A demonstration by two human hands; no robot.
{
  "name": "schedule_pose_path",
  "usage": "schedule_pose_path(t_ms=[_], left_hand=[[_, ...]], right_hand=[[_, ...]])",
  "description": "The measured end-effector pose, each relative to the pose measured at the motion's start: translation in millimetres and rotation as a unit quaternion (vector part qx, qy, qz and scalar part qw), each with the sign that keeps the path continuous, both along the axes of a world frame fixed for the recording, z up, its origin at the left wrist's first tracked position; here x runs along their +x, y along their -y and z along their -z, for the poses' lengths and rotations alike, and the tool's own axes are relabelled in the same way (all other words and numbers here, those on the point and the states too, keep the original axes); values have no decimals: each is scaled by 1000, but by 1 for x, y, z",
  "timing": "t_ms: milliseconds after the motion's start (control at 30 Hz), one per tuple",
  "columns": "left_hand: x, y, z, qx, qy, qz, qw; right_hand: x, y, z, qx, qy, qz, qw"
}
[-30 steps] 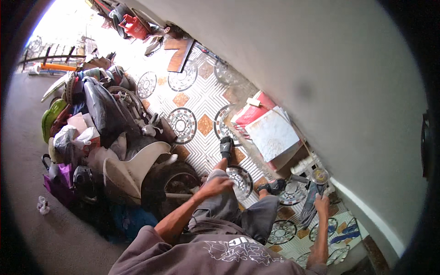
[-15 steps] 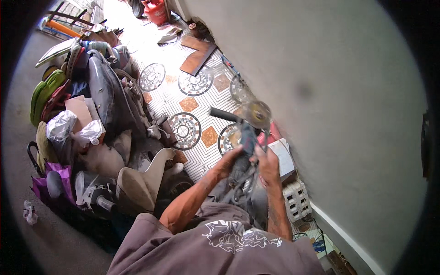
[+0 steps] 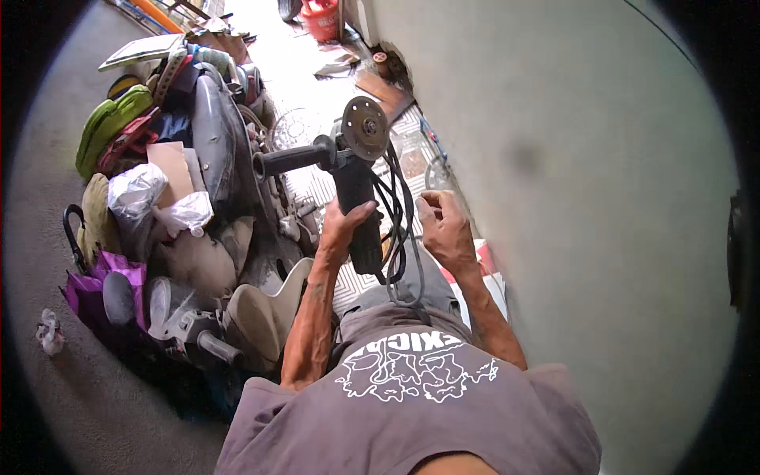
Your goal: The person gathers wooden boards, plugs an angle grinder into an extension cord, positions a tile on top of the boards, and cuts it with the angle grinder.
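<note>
In the head view, your angle grinder (image 3: 358, 190) is up in front of your chest, with its round cutting disc (image 3: 365, 128) at the far end and its side handle (image 3: 289, 161) sticking out to the left. Your left hand (image 3: 345, 226) is wrapped around the grinder's body, fingers and thumb pressed firmly on it below the handle. Your right hand (image 3: 448, 229) is just to the right of the grinder, fingers curled in near the thumb; you cannot tell from here whether they pinch anything. Loops of dark cable (image 3: 408, 198) fill the gap between the grinder and that hand and hang down toward your lap. Left of the grinder, the handle's tip appears right at the edge of a heap with a dark cover (image 3: 214, 127), white plastic bags (image 3: 138, 190) and a purple umbrella (image 3: 103, 293), leaving little side room in view. Right of the grinder, past your right hand, is the grey wall (image 3: 570, 198). Beyond the grinder, a strip of patterned tile floor (image 3: 297, 127) runs away between heap and wall, with a brown board (image 3: 381, 95) and a red gas cylinder (image 3: 321, 20) along it.
</note>
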State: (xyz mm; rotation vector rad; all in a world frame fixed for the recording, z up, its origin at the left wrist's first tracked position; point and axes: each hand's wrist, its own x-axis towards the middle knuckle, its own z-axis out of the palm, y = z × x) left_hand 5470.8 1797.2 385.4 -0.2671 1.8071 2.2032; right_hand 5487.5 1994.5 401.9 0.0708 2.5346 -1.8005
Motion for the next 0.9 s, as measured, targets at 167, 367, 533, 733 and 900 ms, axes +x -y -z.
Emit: schedule_pose_path(t_ms=[167, 367, 533, 733, 900], left_hand=[[-63, 8, -20, 10, -17, -20, 1000], [-171, -2, -40, 39, -74, -94, 992], [-241, -1, -39, 54, -86, -106, 989], [-283, 4, -34, 61, -142, -155, 976], [-294, 19, -37, -1, -118, -107, 987]], right_hand=[[-69, -1, 2, -153, 13, -34, 988], [-137, -7, 13, -257, 30, -242, 935], [-190, -15, 14, -274, 110, -223, 929], [-248, -20, 14, -317, 115, -206, 918], [-285, -3, -30, -103, 53, -205, 972]])
